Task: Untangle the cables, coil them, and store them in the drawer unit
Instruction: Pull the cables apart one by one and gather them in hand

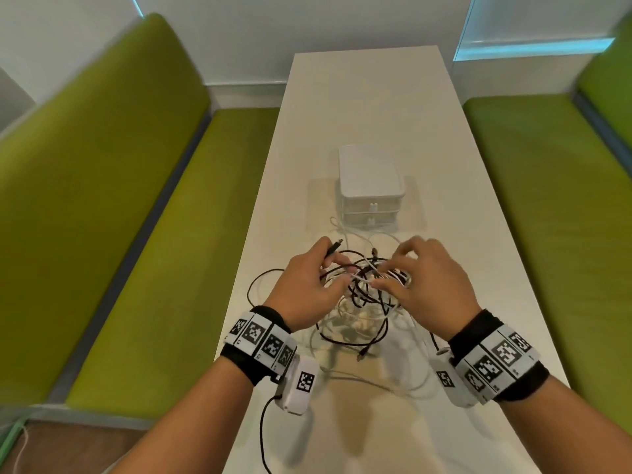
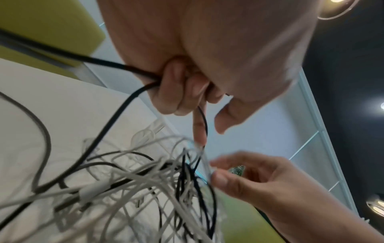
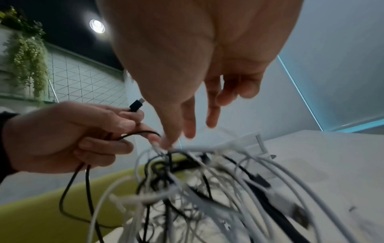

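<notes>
Long white table (image 1: 369,97) set between two green upholstered benches (image 1: 113,186), abutting a white wall (image 1: 273,25). Frosted glass panel (image 1: 533,22) at right. Dark ceiling with recessed downlights (image 3: 97,26)

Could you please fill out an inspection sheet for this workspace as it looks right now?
Surface: long white table, bare beyond the drawer unit.
Job's things: white drawer unit mid-table, both drawers closed; tangle of black and white cables lifted in front of it, loops trailing on the table.
Clutter: nothing seen.
Grippers: left hand grips a black cable near its plug; right hand pinches white strands at the top of the tangle.
Cables: still knotted, none coiled or stored; a black lead hangs from the left wrist camera.
Surroundings: green benches on both sides, white wall behind.
</notes>
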`<control>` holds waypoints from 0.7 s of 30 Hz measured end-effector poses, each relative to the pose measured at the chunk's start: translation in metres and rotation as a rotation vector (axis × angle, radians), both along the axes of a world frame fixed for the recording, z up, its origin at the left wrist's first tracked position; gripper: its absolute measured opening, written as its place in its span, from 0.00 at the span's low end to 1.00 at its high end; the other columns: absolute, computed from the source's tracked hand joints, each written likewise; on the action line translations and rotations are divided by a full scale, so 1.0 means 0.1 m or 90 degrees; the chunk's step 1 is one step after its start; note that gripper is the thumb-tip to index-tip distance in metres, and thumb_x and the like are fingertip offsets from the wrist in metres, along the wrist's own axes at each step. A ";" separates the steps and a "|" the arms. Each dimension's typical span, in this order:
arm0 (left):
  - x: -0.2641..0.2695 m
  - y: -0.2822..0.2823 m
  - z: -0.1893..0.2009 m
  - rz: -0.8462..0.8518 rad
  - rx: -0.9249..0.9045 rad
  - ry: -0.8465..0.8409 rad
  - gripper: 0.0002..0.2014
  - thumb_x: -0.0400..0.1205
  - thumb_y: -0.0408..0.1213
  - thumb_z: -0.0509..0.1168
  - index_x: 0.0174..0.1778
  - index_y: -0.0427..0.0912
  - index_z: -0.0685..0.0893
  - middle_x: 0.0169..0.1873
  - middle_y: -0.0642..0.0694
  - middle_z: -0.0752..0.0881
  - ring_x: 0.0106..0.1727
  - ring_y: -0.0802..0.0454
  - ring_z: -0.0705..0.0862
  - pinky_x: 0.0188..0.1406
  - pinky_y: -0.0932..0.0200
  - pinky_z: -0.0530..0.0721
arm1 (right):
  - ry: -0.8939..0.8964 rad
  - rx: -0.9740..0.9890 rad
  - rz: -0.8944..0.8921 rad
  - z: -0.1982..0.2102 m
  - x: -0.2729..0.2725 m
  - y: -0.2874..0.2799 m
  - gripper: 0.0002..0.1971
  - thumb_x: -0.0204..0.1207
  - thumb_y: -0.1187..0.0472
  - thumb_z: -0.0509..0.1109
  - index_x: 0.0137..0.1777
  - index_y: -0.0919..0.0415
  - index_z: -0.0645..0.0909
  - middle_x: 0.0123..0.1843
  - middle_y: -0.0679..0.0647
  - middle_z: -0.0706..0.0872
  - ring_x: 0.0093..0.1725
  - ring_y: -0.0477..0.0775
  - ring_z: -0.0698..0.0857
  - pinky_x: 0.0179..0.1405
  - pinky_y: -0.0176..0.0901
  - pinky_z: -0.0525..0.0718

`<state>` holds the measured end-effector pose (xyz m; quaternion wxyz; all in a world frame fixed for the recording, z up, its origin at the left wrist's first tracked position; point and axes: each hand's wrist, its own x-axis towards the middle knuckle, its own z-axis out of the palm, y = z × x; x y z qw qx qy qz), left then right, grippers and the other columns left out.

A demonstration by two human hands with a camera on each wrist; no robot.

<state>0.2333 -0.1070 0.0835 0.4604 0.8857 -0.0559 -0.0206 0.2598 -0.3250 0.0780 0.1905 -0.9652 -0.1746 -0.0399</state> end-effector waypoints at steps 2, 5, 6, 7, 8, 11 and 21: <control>0.00 -0.02 -0.01 0.029 -0.022 -0.025 0.16 0.83 0.36 0.70 0.40 0.52 0.68 0.46 0.58 0.92 0.32 0.67 0.83 0.33 0.64 0.74 | -0.059 -0.033 0.015 0.00 0.03 -0.01 0.22 0.68 0.42 0.83 0.61 0.42 0.86 0.60 0.48 0.80 0.60 0.55 0.74 0.54 0.51 0.78; 0.01 -0.05 0.02 0.036 -0.051 -0.030 0.14 0.85 0.34 0.69 0.41 0.53 0.71 0.45 0.57 0.93 0.47 0.66 0.90 0.43 0.59 0.82 | 0.004 0.145 0.147 0.06 0.03 0.06 0.29 0.70 0.58 0.83 0.71 0.45 0.80 0.70 0.44 0.79 0.68 0.48 0.75 0.68 0.43 0.73; 0.01 -0.06 0.05 0.036 -0.063 -0.035 0.12 0.84 0.33 0.69 0.42 0.51 0.73 0.44 0.57 0.93 0.46 0.64 0.90 0.45 0.56 0.83 | 0.061 0.229 0.165 0.06 0.02 0.09 0.27 0.73 0.59 0.81 0.71 0.46 0.79 0.68 0.42 0.81 0.67 0.42 0.78 0.67 0.37 0.75; 0.01 -0.07 0.09 0.037 -0.085 -0.042 0.11 0.84 0.32 0.69 0.44 0.50 0.75 0.44 0.57 0.93 0.42 0.64 0.89 0.44 0.55 0.83 | 0.115 0.287 0.156 0.05 0.01 0.13 0.21 0.77 0.58 0.78 0.69 0.45 0.80 0.63 0.39 0.84 0.61 0.37 0.82 0.62 0.33 0.78; 0.00 -0.07 0.13 0.038 -0.120 -0.048 0.12 0.84 0.30 0.69 0.44 0.52 0.77 0.44 0.55 0.93 0.36 0.65 0.86 0.42 0.56 0.81 | 0.149 0.310 0.133 0.03 0.01 0.16 0.15 0.79 0.55 0.76 0.64 0.43 0.82 0.56 0.38 0.87 0.55 0.36 0.85 0.55 0.34 0.80; -0.01 -0.07 0.23 0.033 -0.186 -0.045 0.18 0.84 0.28 0.69 0.40 0.57 0.73 0.44 0.47 0.93 0.33 0.64 0.85 0.42 0.55 0.82 | 0.181 0.273 0.077 -0.05 0.03 0.17 0.04 0.79 0.48 0.76 0.52 0.41 0.86 0.44 0.40 0.86 0.45 0.36 0.83 0.44 0.35 0.75; -0.10 -0.17 0.04 0.084 -0.044 0.112 0.22 0.75 0.44 0.79 0.42 0.50 0.67 0.37 0.44 0.86 0.33 0.56 0.82 0.37 0.53 0.86 | 0.211 0.432 -0.091 -0.08 -0.01 0.20 0.07 0.75 0.58 0.77 0.36 0.49 0.87 0.34 0.47 0.90 0.38 0.52 0.90 0.47 0.57 0.91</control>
